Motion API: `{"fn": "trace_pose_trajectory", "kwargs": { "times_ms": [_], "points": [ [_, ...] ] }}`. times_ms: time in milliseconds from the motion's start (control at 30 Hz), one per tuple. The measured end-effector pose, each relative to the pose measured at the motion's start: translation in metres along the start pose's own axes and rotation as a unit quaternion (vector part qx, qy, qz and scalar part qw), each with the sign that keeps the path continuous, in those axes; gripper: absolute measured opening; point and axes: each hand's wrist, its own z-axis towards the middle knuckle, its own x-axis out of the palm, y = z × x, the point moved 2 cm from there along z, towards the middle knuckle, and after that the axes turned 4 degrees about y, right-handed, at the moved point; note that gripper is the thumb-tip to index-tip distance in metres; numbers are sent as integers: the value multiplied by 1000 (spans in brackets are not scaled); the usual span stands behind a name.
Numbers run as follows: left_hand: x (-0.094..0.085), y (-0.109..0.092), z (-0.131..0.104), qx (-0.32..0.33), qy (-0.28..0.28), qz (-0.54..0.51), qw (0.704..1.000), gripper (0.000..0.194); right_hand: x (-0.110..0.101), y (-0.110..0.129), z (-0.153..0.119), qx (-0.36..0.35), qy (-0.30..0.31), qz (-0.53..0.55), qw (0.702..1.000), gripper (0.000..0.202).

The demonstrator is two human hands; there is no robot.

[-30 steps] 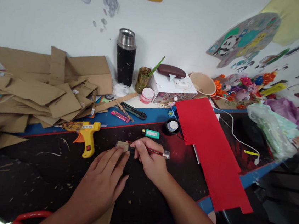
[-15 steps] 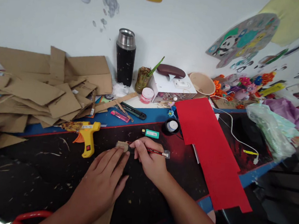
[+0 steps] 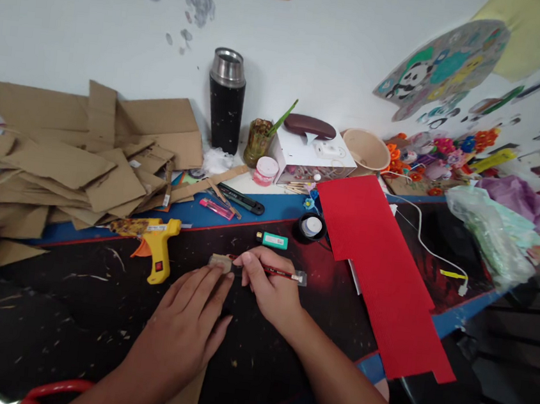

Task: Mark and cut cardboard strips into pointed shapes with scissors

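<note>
My left hand (image 3: 192, 319) lies flat with its fingers stretched out, pressing on a narrow cardboard strip (image 3: 185, 399) that runs from under my fingertips toward the near edge. My right hand (image 3: 268, 285) is closed in a pinch around a dark red pencil (image 3: 278, 271), its tip beside my left fingertips. Beneath both hands lies a clear ruler (image 3: 303, 279) crossing the strip's far end; most of it is hidden. A green lighter (image 3: 273, 240) sits just beyond my right hand. The yellow glue gun (image 3: 161, 251) rests left of my hands.
Cut cardboard pieces (image 3: 61, 167) are piled at the left. A red corrugated sheet (image 3: 378, 271) lies to the right, near a black tape roll (image 3: 310, 228). Along the wall stand a black flask (image 3: 225, 107) and a white box (image 3: 310, 158). Red-handled scissors (image 3: 57, 388) show at lower left.
Both hands, the pencil and the strip keep nearly the same places. The camera view has shifted very slightly.
</note>
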Motion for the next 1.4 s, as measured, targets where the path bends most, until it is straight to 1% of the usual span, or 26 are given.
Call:
{"fn": "trace_pose_trajectory", "kwargs": {
  "times_ms": [133, 267, 467, 667, 867, 1167, 1400],
  "points": [
    [0, 0, 0, 2, -1, -2, 1000, 41, 1, 1, 1, 8, 11, -10, 1000, 44],
    [0, 0, 1, 1, 2, -4, 1000, 42, 3, 3, 3, -5, 19, -6, 1000, 41],
    [0, -1, 1, 0, -8, -10, 1000, 42, 5, 3, 4, -12, 23, -17, 1000, 38],
    [2, -1, -1, -13, 3, -17, 1000, 42, 5, 2, 4, -12, 25, -12, 1000, 37],
    [3, -1, -1, -20, 5, -21, 1000, 43, 5, 0, 4, 4, 21, -16, 1000, 43],
    [1, 0, 1, -4, -1, -10, 1000, 41, 6, -2, 6, 25, 17, 0, 1000, 39],
    [3, 1, -1, -16, 6, -18, 1000, 42, 6, -4, 4, 40, 10, 15, 999, 45]
  ]
}}
